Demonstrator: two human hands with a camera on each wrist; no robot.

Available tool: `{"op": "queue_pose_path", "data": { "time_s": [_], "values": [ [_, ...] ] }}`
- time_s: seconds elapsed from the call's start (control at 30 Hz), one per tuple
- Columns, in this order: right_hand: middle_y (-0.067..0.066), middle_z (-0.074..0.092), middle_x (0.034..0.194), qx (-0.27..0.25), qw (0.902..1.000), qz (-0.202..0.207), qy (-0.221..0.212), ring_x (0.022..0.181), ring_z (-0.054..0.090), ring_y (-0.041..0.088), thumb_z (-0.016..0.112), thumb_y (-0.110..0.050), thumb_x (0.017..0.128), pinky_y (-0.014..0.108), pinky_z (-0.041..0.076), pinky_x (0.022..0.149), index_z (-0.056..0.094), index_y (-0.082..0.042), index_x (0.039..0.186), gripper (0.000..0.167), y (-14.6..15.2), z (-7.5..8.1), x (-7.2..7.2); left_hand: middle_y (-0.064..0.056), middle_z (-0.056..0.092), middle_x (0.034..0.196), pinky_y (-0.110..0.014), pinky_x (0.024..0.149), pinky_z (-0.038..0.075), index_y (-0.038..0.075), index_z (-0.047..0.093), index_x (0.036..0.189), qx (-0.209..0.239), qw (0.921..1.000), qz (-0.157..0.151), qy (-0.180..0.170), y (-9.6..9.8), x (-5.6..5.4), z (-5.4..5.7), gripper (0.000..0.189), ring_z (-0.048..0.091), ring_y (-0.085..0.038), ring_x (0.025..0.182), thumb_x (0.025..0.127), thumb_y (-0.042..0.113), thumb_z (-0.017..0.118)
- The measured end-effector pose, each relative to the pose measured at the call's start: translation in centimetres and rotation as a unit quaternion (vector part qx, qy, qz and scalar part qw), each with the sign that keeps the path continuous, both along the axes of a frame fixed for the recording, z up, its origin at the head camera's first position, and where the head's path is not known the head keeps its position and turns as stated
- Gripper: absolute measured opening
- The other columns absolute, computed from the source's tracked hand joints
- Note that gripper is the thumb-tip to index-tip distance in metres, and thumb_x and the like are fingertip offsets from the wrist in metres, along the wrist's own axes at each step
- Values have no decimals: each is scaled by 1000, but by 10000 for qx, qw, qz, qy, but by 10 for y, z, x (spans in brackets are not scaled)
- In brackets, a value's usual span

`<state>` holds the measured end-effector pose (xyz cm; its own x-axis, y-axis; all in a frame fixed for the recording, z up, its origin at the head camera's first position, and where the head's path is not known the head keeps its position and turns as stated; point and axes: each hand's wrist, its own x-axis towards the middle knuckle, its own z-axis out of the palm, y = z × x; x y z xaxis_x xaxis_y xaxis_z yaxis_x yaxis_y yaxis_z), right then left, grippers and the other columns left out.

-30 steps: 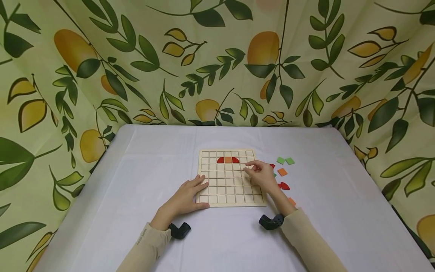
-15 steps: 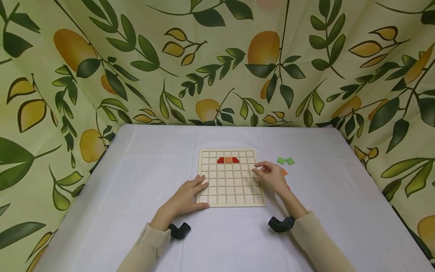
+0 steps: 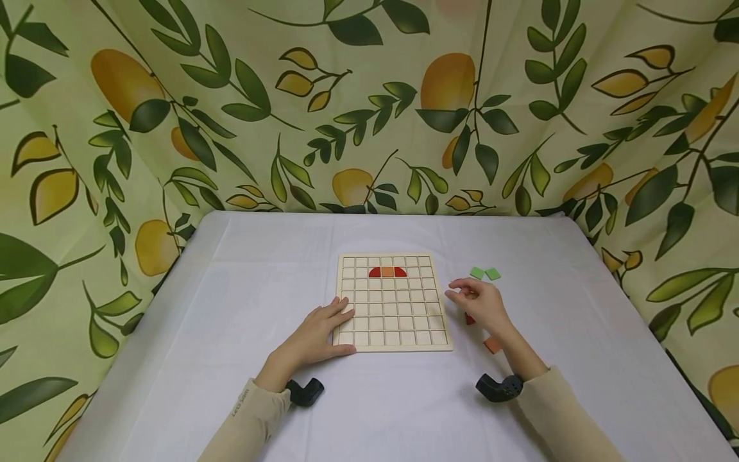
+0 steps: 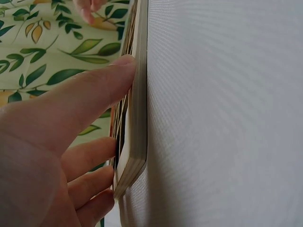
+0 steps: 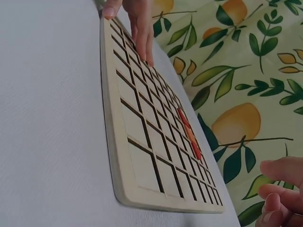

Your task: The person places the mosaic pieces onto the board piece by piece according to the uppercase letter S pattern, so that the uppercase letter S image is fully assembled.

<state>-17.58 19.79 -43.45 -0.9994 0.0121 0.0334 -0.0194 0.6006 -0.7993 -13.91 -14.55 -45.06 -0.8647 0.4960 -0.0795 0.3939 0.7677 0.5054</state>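
A wooden grid board [image 3: 392,324] lies on the table. In one of its upper rows an orange square [image 3: 387,272] sits between two red rounded pieces, the left one [image 3: 374,273] and the right one [image 3: 401,273]. My left hand [image 3: 314,333] rests on the board's left edge, fingers on its face and thumb at the near corner; the left wrist view shows the thumb [image 4: 111,75] against the edge. Just right of the board hovers my right hand [image 3: 482,307], fingers loosely bent with nothing seen between them. It hides some of the loose pieces there.
Two green squares [image 3: 484,274] lie beyond the right hand. A red piece [image 3: 470,319] and an orange square [image 3: 492,345] show beside and below it. White cloth [image 3: 260,276] covers the table; a leaf-and-fruit patterned curtain [image 3: 369,115] stands behind.
My right hand has moved right, from over the board's right side to beyond its edge, over the loose pieces. The left hand and the pieces in the grid have stayed put.
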Motion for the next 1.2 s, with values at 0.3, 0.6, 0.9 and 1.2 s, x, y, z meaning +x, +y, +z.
{"op": "queue_pose_path", "data": {
  "time_s": [0.3,0.6,0.9,1.2],
  "values": [
    [1,49,68,383,9984,338,-222,58,42,6,72,-18,85,18,36,48,69,0,102,25,20,2,7,-11,32,159,-55,120,24,11,46,143,-1,10000,27,4,0,0,0,75,26,-30,150,82,44,73],
    [1,51,69,688,9933,873,-315,61,43,5,74,-17,84,17,36,50,70,0,98,23,35,-5,21,-11,32,159,-55,120,23,11,46,143,-28,10000,44,-25,1,0,1,75,25,-30,150,82,44,73],
    [0,53,70,771,9876,1318,-373,63,44,2,75,-18,82,15,38,52,71,-3,96,20,59,-11,31,-11,32,159,-55,121,23,11,46,144,-7,10000,34,-56,0,0,0,75,25,-30,150,82,45,72],
    [-5,50,70,658,9742,2155,-159,61,42,0,72,-9,83,15,38,51,70,0,98,18,93,-14,35,-11,32,159,-55,120,24,11,46,143,-37,10000,14,-12,0,-1,0,75,26,-30,150,82,45,72]
  ]
}}
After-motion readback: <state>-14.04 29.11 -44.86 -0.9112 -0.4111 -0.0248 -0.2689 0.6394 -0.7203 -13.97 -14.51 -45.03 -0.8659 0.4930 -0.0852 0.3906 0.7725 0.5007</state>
